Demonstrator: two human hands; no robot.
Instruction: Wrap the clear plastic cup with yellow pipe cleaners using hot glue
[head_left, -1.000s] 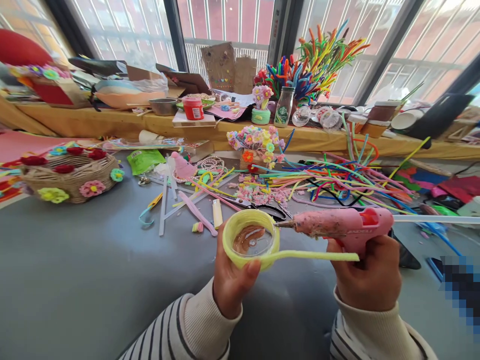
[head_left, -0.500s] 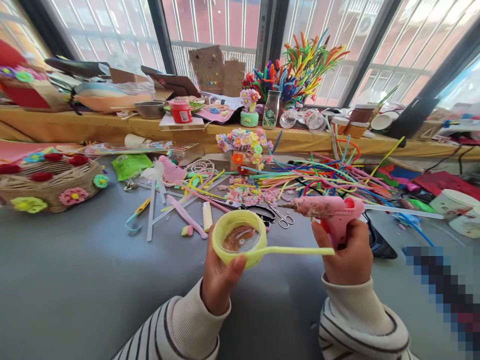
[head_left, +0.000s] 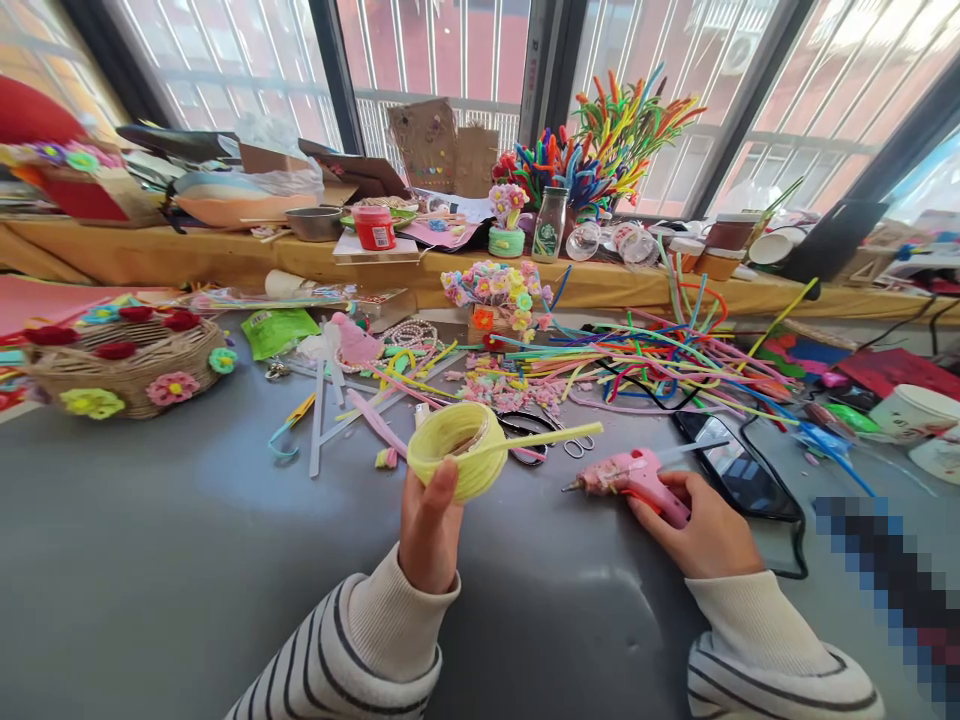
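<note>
My left hand [head_left: 432, 535] is closed around a small round container wrapped in pale yellow pipe cleaner [head_left: 469, 470], held tilted above the table. A loose end of the pipe cleaner sticks out to the right. Its inside is partly in view and looks clear. At the right, my right hand [head_left: 709, 525] grips the handle of a pink hot glue gun [head_left: 622, 472], which is down at the tabletop with its nozzle pointing left. A translucent glue stick [head_left: 694, 447] juts from the gun's back. Whether the gun bears fully on the table I cannot tell.
Beyond the hands lie black-handled scissors [head_left: 525, 450], small metal scissors [head_left: 577, 442] and a heap of coloured pipe cleaners [head_left: 645, 350]. A phone [head_left: 742, 470] is right of the glue gun. At the left stands a woven basket with flowers [head_left: 135, 375]; a cluttered ledge [head_left: 300, 262] runs behind.
My right hand has lowered the glue gun to the tabletop. My left hand has tipped and turned the wrapped container, so its loose end now points slightly upward.
</note>
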